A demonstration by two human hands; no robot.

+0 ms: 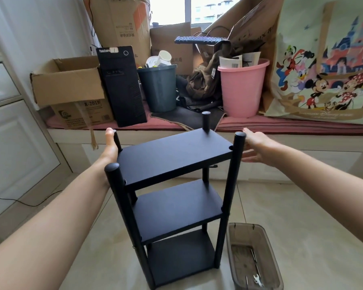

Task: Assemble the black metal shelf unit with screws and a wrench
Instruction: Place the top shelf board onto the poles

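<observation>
The black metal shelf unit point(172, 158) stands upright on the tiled floor, with three shelves between four round posts. My left hand point(110, 147) lies straight-fingered along the left edge of the top shelf, beside the far-left post. My right hand point(258, 148) is open just right of the near-right post point(238, 147); whether it touches the post is unclear. A small silver wrench point(257, 280) lies in the brown translucent tray point(274, 258) on the floor at the lower right.
Behind the shelf runs a low window ledge point(281, 130) crowded with cardboard boxes point(71, 88), a black computer tower point(122, 84), a dark bin point(158, 88), a pink bucket point(242, 88) and a cartoon-print bag point(327, 65). White cabinet doors point(11, 143) stand at left.
</observation>
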